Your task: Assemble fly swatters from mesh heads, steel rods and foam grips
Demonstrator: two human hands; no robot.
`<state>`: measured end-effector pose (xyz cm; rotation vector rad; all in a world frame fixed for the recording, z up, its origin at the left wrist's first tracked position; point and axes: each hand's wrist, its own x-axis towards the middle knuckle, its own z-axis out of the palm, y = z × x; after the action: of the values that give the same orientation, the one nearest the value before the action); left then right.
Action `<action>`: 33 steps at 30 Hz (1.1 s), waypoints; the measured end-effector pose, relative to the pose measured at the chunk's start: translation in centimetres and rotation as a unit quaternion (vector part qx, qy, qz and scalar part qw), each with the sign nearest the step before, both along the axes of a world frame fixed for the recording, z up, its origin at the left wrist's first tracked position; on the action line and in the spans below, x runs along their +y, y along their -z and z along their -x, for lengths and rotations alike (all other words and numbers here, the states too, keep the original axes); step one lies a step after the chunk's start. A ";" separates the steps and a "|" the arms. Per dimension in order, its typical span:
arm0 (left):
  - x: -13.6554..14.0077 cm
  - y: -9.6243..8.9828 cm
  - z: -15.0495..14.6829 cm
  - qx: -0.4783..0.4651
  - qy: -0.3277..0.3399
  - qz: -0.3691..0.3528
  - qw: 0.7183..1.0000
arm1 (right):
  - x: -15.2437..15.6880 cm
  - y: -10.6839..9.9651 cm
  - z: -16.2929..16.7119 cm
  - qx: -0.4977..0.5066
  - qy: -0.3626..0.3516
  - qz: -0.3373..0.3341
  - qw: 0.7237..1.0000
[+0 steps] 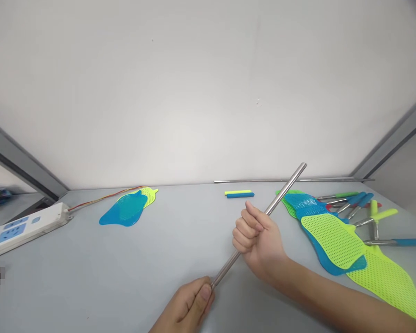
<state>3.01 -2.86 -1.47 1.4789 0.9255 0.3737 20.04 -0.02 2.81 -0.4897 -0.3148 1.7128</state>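
Note:
A shiny metal tube (287, 187) slants up to the right above the grey table. Around its middle my right hand (258, 238) is closed in a fist. My left hand (194, 305) pinches the tube's lower end between thumb and fingers, and that tip is partly hidden. Behind my hands lie a yellow handle sleeve (238, 192) and a blue handle sleeve (241, 195), side by side. Right of my right hand is an overlapping pile of fly swatters, among them a yellow swatter (333, 240) and a blue swatter (319, 252).
At the left, a blue swatter head (125, 210) partly covers a yellow one (149, 196). A white power strip (31, 229) with a red and yellow cord sits at the left edge. Thin metal rods (333, 180) lie along the back wall. Grey frame posts flank both sides.

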 end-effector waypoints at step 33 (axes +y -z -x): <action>0.0 -0.8 0.4 0.005 0.103 -0.010 0.995 | -3.8 0.7 2.0 0.014 0.026 -0.054 0.998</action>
<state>2.61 -2.84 -0.64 1.5800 0.7700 0.2259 18.07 -3.82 2.15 -0.3913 -0.3685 1.6427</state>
